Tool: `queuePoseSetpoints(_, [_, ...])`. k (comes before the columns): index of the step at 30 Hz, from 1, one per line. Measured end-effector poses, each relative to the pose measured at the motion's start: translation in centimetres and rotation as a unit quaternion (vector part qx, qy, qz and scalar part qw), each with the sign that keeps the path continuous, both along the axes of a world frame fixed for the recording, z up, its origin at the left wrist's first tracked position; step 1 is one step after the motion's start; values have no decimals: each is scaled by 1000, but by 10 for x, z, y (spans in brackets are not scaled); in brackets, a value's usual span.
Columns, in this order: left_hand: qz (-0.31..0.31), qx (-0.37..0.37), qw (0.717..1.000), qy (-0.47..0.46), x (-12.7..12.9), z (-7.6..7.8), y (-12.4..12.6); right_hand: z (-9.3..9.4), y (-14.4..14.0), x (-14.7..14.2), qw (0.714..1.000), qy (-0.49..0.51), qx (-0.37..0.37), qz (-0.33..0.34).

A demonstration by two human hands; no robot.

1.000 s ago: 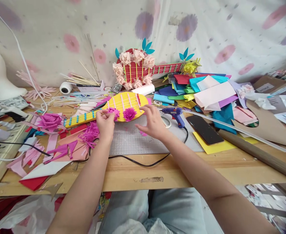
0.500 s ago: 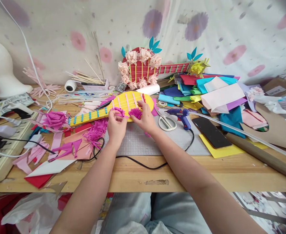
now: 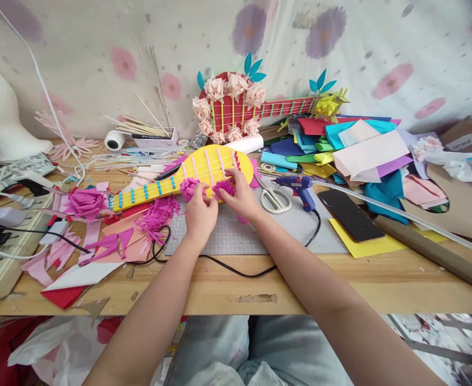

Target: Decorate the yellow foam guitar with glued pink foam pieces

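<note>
A yellow toy guitar [image 3: 203, 163] with pink and blue strips and white strings lies tilted on the grey cutting mat [image 3: 236, 236]. Two magenta paper flowers sit along its near edge: a rounded rose [image 3: 188, 188] and a fringed flower [image 3: 224, 186]. My right hand [image 3: 241, 195] has thumb and fingers around the fringed flower, fingertips resting on the guitar body. Between the two flowers, my left hand [image 3: 201, 214] is closed with its fingertips together; what they pinch is hidden. Another magenta rose [image 3: 86, 203] is at the end of the neck.
Scissors [image 3: 276, 199], a blue glue gun [image 3: 300, 190] with its black cord, and a phone [image 3: 350, 214] lie to the right. Coloured paper [image 3: 368, 150] is piled behind them. A red flowered guitar [image 3: 236, 110] leans at the back. Magenta scraps [image 3: 157, 217] lie left.
My left hand has moved right, off the rounded rose and closer to the fringed flower, leaving the rose in fuller view. My right hand stays at the fringed flower.
</note>
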State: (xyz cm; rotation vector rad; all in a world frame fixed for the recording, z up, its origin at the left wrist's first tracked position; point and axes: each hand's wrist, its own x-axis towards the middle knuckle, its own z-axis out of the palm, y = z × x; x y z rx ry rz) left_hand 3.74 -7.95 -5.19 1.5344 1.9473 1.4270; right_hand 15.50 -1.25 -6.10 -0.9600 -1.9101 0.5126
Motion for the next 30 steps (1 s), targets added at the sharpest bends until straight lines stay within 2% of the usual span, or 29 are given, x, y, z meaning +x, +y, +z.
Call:
queuePoseSetpoints(9, [16,-7,1000,20,9,-2,3,2,-1,0,1000,-1,-9,4])
queuePoseSetpoints(15, [3,-16,996,-84,9,-6,6,2,-1,0,1000,5,-5,4])
queuePoseSetpoints(21, [-21,-45,975,-219,12,-4,5,1,-1,0,1000,7,2,1])
queuePoseSetpoints(30, [-10,-57,965,-256,10,1,2,2,-1,1,1000,3,0,5])
